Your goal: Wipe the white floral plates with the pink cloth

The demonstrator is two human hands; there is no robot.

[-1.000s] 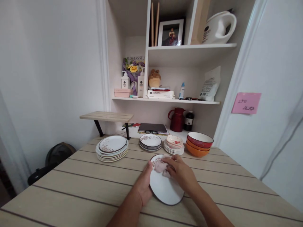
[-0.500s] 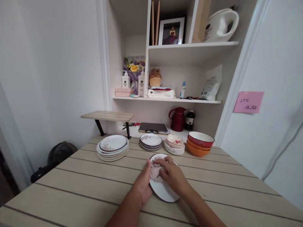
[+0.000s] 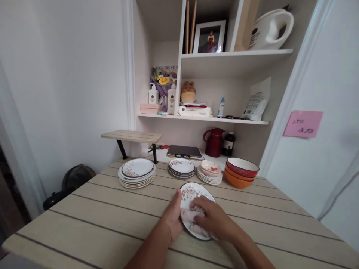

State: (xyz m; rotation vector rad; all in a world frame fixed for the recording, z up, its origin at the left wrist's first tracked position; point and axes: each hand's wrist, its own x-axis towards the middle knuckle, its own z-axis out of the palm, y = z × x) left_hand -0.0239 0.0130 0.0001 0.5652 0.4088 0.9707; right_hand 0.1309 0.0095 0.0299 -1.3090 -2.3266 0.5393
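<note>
A white plate (image 3: 202,189) with a dark rim and a brown floral print is tilted a little above or against the table. My left hand (image 3: 174,215) grips its left edge, the thumb along the rim and the other fingers out of sight beneath. In my right hand (image 3: 210,216) is a bunched pale pink cloth (image 3: 188,215), pressed on the lower part of the plate's face. The fingers curl over the cloth and hide some of it.
Behind the plate stand a stack of large plates (image 3: 137,183), small plates (image 3: 181,166), saucers with pink bowls (image 3: 210,175), and red and orange bowls (image 3: 239,181). A red jug (image 3: 214,144) and small wooden stand (image 3: 131,136) are at the back of the slatted table (image 3: 98,220).
My right hand has slid the cloth from the plate's upper left down to its lower part, uncovering the floral print. My left hand keeps its grip. The view has shifted slightly left.
</note>
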